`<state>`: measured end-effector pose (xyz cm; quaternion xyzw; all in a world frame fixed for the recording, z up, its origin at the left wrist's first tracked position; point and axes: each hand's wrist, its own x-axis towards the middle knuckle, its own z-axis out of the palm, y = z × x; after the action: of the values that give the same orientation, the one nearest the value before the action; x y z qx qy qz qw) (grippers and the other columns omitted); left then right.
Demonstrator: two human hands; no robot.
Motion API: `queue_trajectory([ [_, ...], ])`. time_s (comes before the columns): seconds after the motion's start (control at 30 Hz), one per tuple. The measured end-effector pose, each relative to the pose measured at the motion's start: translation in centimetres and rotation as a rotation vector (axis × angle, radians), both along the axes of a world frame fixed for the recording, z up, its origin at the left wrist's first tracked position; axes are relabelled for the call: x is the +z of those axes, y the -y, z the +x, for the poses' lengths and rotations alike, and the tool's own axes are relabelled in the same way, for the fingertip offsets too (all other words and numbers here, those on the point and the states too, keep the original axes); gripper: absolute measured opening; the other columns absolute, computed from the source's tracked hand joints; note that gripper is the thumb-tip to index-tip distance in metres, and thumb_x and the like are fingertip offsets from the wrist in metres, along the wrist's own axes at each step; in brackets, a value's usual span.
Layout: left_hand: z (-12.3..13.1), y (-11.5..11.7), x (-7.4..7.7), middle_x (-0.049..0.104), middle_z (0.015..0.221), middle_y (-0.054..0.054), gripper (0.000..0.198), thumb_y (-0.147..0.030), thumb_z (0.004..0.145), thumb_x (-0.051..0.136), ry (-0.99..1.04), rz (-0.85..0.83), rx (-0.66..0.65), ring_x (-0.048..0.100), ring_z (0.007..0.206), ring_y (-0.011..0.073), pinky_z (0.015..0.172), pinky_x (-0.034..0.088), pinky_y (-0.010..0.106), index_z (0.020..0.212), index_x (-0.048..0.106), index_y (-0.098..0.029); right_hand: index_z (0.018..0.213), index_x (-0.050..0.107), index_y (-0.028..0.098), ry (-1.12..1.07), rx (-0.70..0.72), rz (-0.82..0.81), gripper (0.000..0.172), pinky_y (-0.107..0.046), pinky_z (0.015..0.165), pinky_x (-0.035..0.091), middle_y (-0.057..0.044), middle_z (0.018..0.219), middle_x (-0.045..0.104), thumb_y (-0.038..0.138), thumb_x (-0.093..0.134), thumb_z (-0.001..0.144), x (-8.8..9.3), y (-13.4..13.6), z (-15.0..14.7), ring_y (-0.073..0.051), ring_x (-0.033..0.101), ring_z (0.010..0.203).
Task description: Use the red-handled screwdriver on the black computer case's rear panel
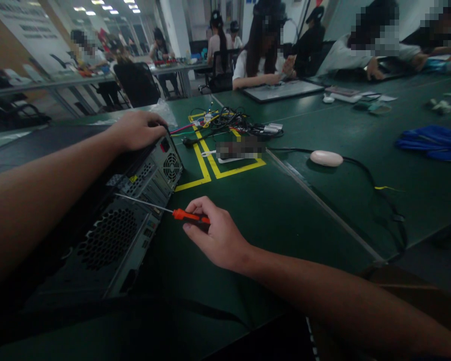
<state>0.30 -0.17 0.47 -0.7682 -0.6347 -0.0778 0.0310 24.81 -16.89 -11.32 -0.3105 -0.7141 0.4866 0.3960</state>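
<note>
A black computer case (146,183) lies at the left of the green table, its metal back panel with vents and ports turned toward the right. My left hand (139,131) rests on the case's top at the far corner, with its fingers bent over the edge; some fingertips are hidden. In my right hand (220,233) is a screwdriver (180,214) with an orange and black handle, gripped between thumb and fingers. Its long thin shaft points left, and the tip appears at the back panel above the large round vent. Whether the tip touches a screw cannot be made out.
Beyond the case lies a tangle of cables (229,120) near yellow tape (236,172) on the green table (285,220). A blurred-out item, probably a phone, lies within the tape. Rightward are a pinkish oval object (326,159), a black cord and blue cloth (432,143). Several people work behind.
</note>
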Motion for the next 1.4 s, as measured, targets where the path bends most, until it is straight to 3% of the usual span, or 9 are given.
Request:
queue_trajectory([
  [0.73, -0.17, -0.05, -0.14, 0.073, 0.133, 0.016, 0.066, -0.049, 0.090, 0.041, -0.012, 0.019, 0.007, 0.065, 0.123, 0.0337, 0.109, 0.048, 0.044, 0.134, 0.073, -0.012, 0.106, 0.062, 0.022, 0.014, -0.048, -0.006, 0.015, -0.030, 0.070, 0.043, 0.002, 0.087, 0.063, 0.030, 0.068, 0.094, -0.07, -0.02, -0.04, -0.015, 0.056, 0.072],
  [1.13, 0.00, 0.11, -0.07, 0.073, 0.132, 0.017, 0.065, -0.048, 0.091, 0.041, -0.005, 0.017, 0.013, 0.065, 0.121, 0.0341, 0.108, 0.049, 0.045, 0.134, 0.073, -0.010, 0.110, 0.075, 0.019, -0.051, -0.096, -0.031, 0.022, -0.031, 0.079, 0.050, -0.004, 0.100, 0.075, 0.037, 0.067, 0.100, -0.70, -0.54, -0.46, -0.018, 0.067, 0.088],
  [1.27, 0.16, 0.19, 0.00, 0.073, 0.133, 0.016, 0.065, -0.049, 0.089, 0.044, 0.006, 0.010, 0.027, 0.065, 0.122, 0.0360, 0.110, 0.048, 0.047, 0.133, 0.074, -0.012, 0.112, 0.071, 0.019, -0.026, -0.025, -0.047, 0.023, -0.031, 0.077, 0.049, -0.003, 0.097, 0.072, 0.038, 0.062, 0.103, -0.44, -0.28, -0.42, -0.017, 0.066, 0.087],
  [1.4, 0.11, 0.10, 0.02, 0.073, 0.132, 0.017, 0.065, -0.048, 0.090, 0.044, 0.003, 0.009, 0.022, 0.065, 0.122, 0.0366, 0.109, 0.048, 0.048, 0.133, 0.074, -0.010, 0.111, 0.061, 0.022, -0.028, -0.024, -0.075, 0.027, -0.030, 0.073, 0.048, 0.002, 0.091, 0.066, 0.031, 0.075, 0.091, -0.23, 0.01, -0.28, -0.015, 0.062, 0.076],
])
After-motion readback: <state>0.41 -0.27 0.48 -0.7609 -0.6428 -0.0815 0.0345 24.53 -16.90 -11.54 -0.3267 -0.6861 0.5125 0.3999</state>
